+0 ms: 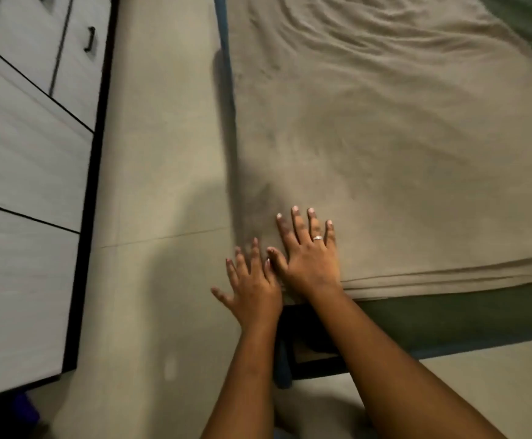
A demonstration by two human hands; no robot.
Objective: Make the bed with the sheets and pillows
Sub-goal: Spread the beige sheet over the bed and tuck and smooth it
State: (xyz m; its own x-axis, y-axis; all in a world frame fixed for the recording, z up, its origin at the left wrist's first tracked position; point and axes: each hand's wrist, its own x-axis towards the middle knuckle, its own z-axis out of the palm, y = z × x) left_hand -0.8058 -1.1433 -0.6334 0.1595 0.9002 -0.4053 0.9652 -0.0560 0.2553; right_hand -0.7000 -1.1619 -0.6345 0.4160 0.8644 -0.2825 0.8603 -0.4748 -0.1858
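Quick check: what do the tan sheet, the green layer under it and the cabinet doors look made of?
Tan sheet: soft matte fabric, probably cotton; it wrinkles and ripples. Green layer: matte cloth, weave too blurred to tell. Cabinet doors: pale wood-grain laminate, likely, with dark edging.

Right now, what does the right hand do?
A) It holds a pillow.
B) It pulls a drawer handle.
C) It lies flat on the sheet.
C: the right hand lies palm down and spread out on the sheet, near the bed's corner.
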